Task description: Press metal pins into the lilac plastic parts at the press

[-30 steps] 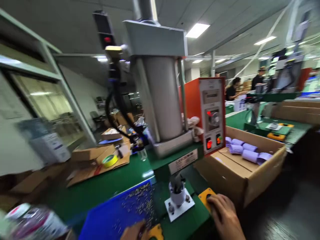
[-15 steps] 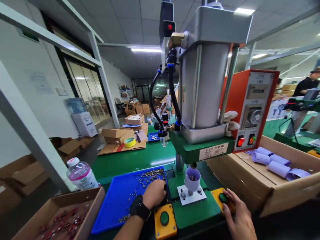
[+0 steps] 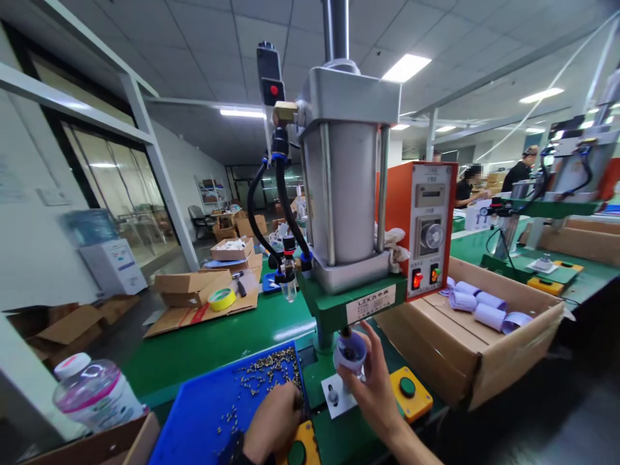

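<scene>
A pneumatic press (image 3: 346, 194) with a green frame stands before me. My right hand (image 3: 375, 387) grips a lilac cup-shaped part (image 3: 349, 352) just under the ram, above the white fixture plate (image 3: 334, 400). My left hand (image 3: 271, 423) rests curled at the right edge of a blue tray (image 3: 208, 420) strewn with several small brass pieces (image 3: 266, 371); what its fingers pinch is hidden. Yellow boxes with green push buttons sit at the right (image 3: 409, 391) and by my left hand (image 3: 300, 449).
An orange control box (image 3: 429, 229) hangs on the press. A cardboard box (image 3: 484, 352) with lilac parts (image 3: 477, 307) stands to the right. A plastic bottle (image 3: 94, 394) and a carton corner sit lower left. Cartons and yellow tape (image 3: 223, 298) lie behind. People work at the far right.
My right hand left the right-hand green button and took hold of the lilac part on the fixture. My left hand slid down the tray's right edge. The view swung right.
</scene>
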`<control>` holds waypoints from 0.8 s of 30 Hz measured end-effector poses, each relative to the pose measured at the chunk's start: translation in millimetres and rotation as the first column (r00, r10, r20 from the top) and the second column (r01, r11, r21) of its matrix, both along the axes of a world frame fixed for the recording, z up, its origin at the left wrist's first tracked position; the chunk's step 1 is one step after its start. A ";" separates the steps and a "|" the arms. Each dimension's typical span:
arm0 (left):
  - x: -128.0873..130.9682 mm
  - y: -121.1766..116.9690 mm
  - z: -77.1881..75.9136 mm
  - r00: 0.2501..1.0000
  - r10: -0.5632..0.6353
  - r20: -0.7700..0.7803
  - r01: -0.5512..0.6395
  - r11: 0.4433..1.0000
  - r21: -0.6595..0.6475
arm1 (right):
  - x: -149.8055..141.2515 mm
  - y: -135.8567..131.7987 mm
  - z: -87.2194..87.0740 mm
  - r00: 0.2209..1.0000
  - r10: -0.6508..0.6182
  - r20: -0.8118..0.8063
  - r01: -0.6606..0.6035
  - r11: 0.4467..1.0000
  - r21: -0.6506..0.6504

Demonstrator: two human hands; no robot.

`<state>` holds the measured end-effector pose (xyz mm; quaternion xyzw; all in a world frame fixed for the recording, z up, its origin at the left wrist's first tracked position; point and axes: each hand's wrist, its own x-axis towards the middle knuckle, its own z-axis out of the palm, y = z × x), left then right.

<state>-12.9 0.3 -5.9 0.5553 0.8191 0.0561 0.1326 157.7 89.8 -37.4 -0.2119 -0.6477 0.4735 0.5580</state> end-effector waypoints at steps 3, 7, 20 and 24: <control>0.9 -3.6 -8.8 0.999 0.042 0.020 -0.044 0.994 0.099 | -2.5 -20.4 -17.1 0.983 -0.166 -0.073 0.169 0.985 0.027; 4.7 -1.2 -15.7 0.998 0.049 0.048 -0.056 0.988 0.145 | 9.8 -48.1 -34.9 0.975 -0.219 -0.033 0.221 0.967 0.128; 19.1 10.6 -15.9 0.995 0.077 -0.065 -0.069 0.991 0.118 | 38.9 -71.9 -144.8 0.689 0.317 0.652 -0.416 0.909 -0.001; 25.6 9.3 -15.5 0.990 0.087 -0.107 -0.076 0.991 0.107 | 53.2 -53.8 -197.9 0.365 0.329 0.871 -0.224 0.939 -0.261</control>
